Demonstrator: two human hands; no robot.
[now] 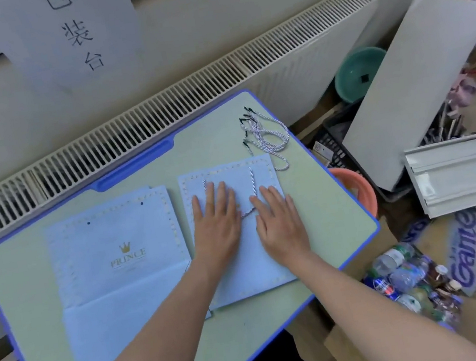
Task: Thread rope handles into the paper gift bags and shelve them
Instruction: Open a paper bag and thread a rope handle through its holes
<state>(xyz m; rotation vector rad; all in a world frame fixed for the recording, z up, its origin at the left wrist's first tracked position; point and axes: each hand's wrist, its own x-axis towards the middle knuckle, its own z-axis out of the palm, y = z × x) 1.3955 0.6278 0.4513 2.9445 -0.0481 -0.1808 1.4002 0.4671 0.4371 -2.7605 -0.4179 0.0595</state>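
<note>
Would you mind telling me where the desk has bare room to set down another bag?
Bare patches: the desk front edge below the bags, and the back strip between the blue groove and loose ropes. The middle is crowded by the bag stack and pressed bag.

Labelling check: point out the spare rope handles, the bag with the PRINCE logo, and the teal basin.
spare rope handles [267, 138], head view, middle of the loose bundle
bag with the PRINCE logo [127, 255], head view, printed front
teal basin [354, 76], head view, inside wall

A green desk [252, 326] with blue rim is seen; on it are laid a bag stack [119, 260], another bag [243, 266], and loose ropes [267, 138].
</note>
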